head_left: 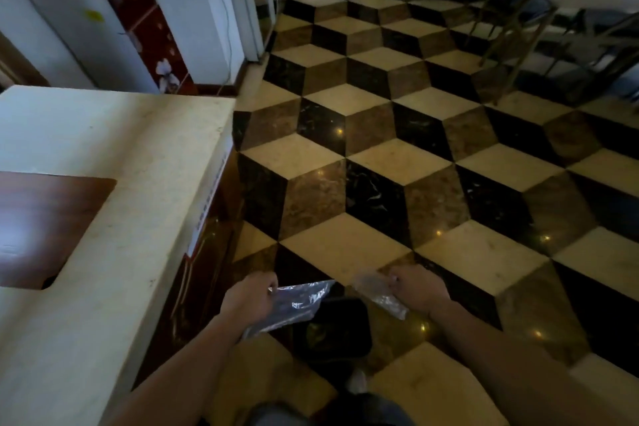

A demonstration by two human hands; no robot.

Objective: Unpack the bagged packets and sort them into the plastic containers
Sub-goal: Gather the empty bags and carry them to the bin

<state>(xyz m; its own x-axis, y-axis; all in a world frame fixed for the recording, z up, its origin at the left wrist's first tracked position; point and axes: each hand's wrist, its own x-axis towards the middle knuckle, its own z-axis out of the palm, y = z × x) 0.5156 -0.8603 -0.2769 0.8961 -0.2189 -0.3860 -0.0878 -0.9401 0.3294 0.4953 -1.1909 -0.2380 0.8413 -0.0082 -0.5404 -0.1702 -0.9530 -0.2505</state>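
Pinching 2 clear plastic bags, 1 per hand. Left hand (249,297): fingers pressed together on the near corner of a flat bag (294,304), long axis running up and right toward the other hand. Right hand (416,290): fingers closed on a crumpled bag (378,294) trailing down and left. Both hang above a dark bin (333,328) on the tiled floor (380,162), the left bag nearer to it. Counter (103,149) at left. Packets and containers: not visible.
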